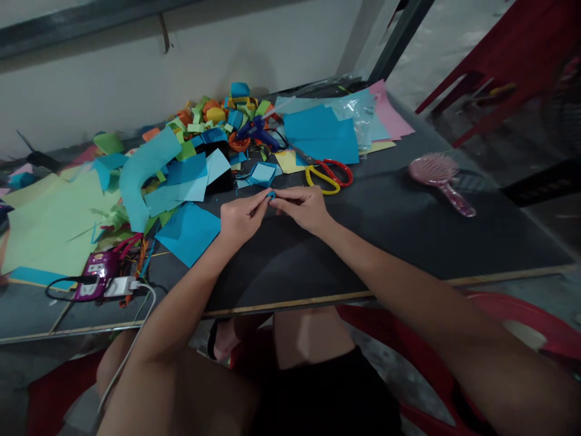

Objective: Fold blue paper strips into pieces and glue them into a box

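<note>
Both my hands meet over the middle of the dark table [385,242], pinching a small piece of blue paper [271,195] between their fingertips. My left hand [242,217] is closed on it from the left. From the right, my right hand [303,208] grips it with thumb and fingers. Most of the piece is covered by my fingers, so its shape cannot be made out. Just beyond lies a small blue folded paper piece [263,174]. Scissors with red and yellow handles [327,175] rest behind my right hand, and a blue paper sheet [188,233] lies by my left wrist.
Behind my hands are a blue glue gun [259,132] and a heap of coloured paper pieces [213,115]. A purple power strip [97,275] with cables sits at the left. A pink hairbrush [440,175] lies right. Blue sheets [322,133] are stacked at the back.
</note>
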`<state>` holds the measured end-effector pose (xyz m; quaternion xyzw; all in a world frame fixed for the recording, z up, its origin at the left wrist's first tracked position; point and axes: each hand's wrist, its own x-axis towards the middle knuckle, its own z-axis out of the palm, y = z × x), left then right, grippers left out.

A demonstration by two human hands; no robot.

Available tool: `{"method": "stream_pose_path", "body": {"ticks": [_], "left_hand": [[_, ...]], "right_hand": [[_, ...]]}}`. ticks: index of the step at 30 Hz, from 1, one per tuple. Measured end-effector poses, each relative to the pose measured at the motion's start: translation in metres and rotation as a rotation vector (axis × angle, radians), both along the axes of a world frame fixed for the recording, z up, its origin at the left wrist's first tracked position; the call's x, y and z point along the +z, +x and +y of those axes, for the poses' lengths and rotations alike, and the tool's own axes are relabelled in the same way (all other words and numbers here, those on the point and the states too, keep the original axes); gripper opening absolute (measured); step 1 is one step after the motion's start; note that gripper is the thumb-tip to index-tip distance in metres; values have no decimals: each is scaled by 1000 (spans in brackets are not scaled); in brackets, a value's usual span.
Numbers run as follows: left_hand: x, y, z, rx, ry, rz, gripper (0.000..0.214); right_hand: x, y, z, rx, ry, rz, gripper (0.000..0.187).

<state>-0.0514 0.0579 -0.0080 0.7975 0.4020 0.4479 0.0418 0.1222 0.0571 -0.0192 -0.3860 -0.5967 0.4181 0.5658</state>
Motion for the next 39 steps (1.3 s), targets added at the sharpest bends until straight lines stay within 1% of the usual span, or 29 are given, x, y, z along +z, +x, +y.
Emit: {"method": "stream_pose_path", "body": {"ticks": [5,9,18,21,24,27,30,33,36,39], "left_hand": [[-2,-2,1,3,-23,25,27],[-2,-4,3,-50,-22,76,31],[-8,-11,11,-90,81,246,33],[-8,-12,13,-118,131,268,33],[-7,-13,12,-129,132,279,32],[-5,-14,12,-138,93,284,32],[-2,-15,12,-167,17,315,33],[0,-14,12,-146,-64,318,34],[1,-13,12,-142,-167,194,31],[3,-13,12,-211,-299,10,27]], "right_hand": [[4,0,0,-23,-13,0,14],[2,1,3,-20,-38,4,15],[-3,5,6,-37,70,-114,11],[-4,6,7,-25,57,-151,12],[-5,7,7,-13,31,-173,13],[-2,8,6,-12,19,-176,14],[1,8,5,-24,18,-174,13],[2,9,5,-22,4,-184,13],[2,8,6,-16,-30,-169,13],[0,7,8,13,-50,-90,13]]}}
